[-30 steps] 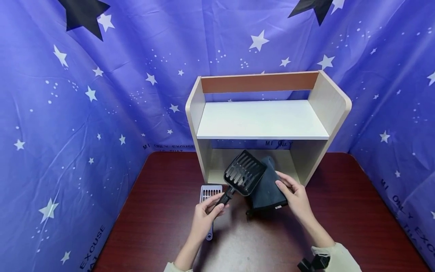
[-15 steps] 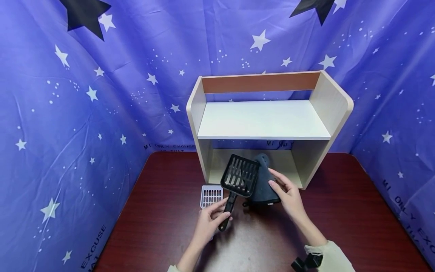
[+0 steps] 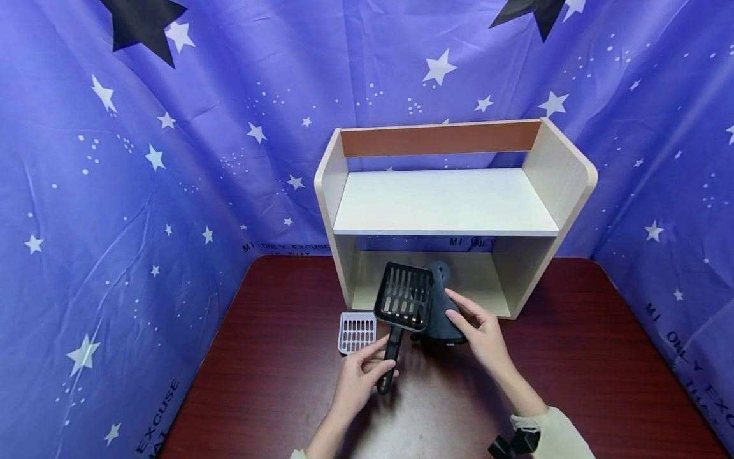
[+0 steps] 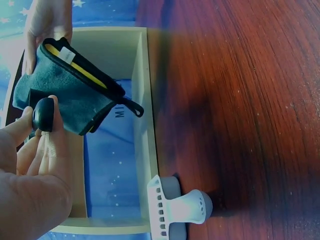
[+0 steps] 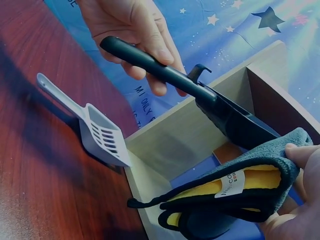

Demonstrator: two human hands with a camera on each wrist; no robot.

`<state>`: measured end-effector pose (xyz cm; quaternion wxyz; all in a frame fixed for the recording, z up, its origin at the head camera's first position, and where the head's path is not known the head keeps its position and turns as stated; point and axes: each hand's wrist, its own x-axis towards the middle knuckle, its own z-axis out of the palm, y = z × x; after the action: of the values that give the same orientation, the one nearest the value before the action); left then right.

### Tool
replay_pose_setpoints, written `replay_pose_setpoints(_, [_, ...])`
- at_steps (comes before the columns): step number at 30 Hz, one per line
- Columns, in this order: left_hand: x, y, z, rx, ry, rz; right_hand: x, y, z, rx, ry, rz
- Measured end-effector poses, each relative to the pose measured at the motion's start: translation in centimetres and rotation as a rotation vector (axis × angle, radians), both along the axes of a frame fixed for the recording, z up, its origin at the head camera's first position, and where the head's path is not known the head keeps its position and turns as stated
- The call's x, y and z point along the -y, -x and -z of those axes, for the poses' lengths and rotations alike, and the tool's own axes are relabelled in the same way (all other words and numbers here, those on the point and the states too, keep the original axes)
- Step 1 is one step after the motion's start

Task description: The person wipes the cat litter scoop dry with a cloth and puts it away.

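Note:
My left hand point(image 3: 357, 382) holds a black slotted litter scoop point(image 3: 394, 344) by its handle, pan raised toward the shelf. In the right wrist view that scoop point(image 5: 150, 65) appears from the side, with a small hook near the neck. My right hand point(image 3: 486, 336) pinches a grey-green cloth point(image 3: 443, 320) close against the scoop's pan. The right wrist view shows the cloth point(image 5: 280, 197) folded, with a yellow inside, black edging and a white label. Whether cloth and pan touch is hard to tell. A pale grey slotted scoop point(image 3: 342, 341) lies on the table left of my left hand.
A two-level wooden shelf unit point(image 3: 447, 201) stands at the back of the dark red table point(image 3: 275, 357), just behind both hands. Blue star-printed curtains point(image 3: 218, 127) hang around the table.
The black scoop has turned from a rightward slant to nearly upright, its handle moving right. My right hand and the cloth have shifted left, and the cloth looks narrower and more folded.

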<state>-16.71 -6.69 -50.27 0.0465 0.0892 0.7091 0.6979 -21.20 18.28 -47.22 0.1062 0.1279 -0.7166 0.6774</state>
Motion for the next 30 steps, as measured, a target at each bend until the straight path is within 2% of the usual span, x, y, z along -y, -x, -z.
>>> replay_pose_setpoints(11, [-0.7,0.0,-0.8,-0.002,-0.04,-0.062,0.4,-0.6,0.7,-0.013,-0.151,0.063])
replay_pose_setpoints(25, [-1.4,0.3,-1.1,-0.025,-0.04,-0.128,1.2,-1.4,2.0,-0.084,-0.182,0.008])
replay_pose_setpoints(30, [-1.9,0.1,-1.1,-0.042,-0.036,-0.144,1.8,-1.7,2.4,-0.144,-0.209,0.018])
